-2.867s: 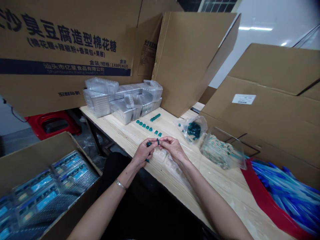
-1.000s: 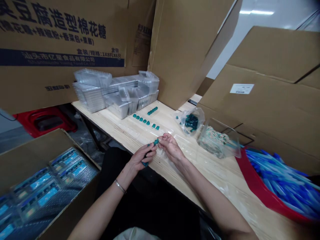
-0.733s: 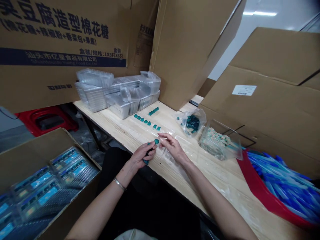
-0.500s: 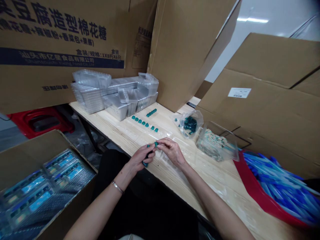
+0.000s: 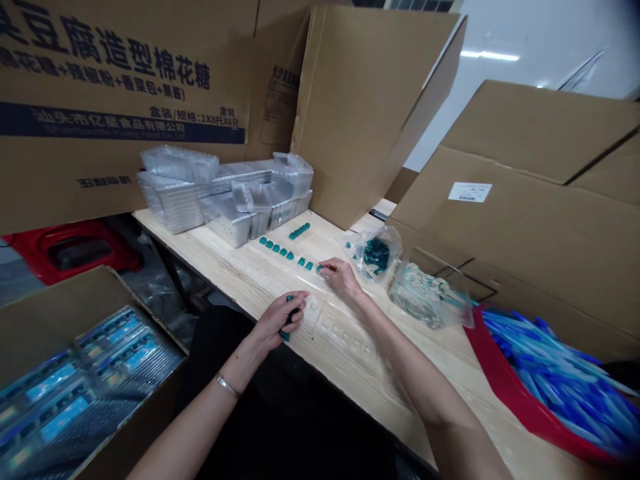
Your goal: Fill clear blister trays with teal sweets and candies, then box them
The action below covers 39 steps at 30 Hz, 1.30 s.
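My right hand pinches a small teal piece at the near end of a row of similar teal pieces, which sit along a clear plastic tray. Closer to the table edge, my left hand is closed around a dark, slim object with teal at its ends; its kind cannot be made out. Beside the hands, more clear shallow trays lie flat on the wooden table. A short second row of teal pieces stands farther back.
Stacked clear plastic trays stand at the back left. An open bag of dark teal pieces, a clear tub of pale pieces and a red basin of blue items line the right. A carton holds packaged goods, lower left.
My right hand has moved away from my left, forward to the row, carrying a teal piece. My left hand has drawn back slightly, still around the dark object.
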Each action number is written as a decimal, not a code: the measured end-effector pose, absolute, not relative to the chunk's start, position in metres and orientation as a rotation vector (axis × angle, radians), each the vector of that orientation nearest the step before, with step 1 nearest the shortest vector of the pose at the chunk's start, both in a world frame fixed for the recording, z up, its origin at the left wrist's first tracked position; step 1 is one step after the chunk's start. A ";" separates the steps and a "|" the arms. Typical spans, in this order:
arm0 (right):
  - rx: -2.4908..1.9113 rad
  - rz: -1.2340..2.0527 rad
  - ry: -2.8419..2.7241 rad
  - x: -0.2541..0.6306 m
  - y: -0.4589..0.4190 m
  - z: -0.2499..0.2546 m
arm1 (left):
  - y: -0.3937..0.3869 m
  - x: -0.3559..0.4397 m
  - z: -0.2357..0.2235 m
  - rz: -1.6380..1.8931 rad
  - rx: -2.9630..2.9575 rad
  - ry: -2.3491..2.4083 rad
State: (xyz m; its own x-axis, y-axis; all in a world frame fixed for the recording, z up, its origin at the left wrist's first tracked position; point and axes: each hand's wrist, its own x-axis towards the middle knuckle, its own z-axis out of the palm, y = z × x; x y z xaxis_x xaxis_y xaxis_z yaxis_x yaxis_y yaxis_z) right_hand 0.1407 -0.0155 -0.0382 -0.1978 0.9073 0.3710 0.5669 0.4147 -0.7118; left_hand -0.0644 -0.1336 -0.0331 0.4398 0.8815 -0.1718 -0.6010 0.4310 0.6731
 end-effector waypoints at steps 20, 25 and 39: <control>-1.327 0.393 -2.149 0.133 -0.010 -0.045 | -0.122 -0.070 -0.026 1.015 0.426 0.471; -1.302 0.297 -2.033 0.133 -0.031 -0.034 | -0.124 -0.073 -0.022 1.036 0.416 0.481; -1.085 0.702 -2.088 0.072 -0.112 0.012 | -0.130 -0.055 -0.023 1.045 0.632 0.641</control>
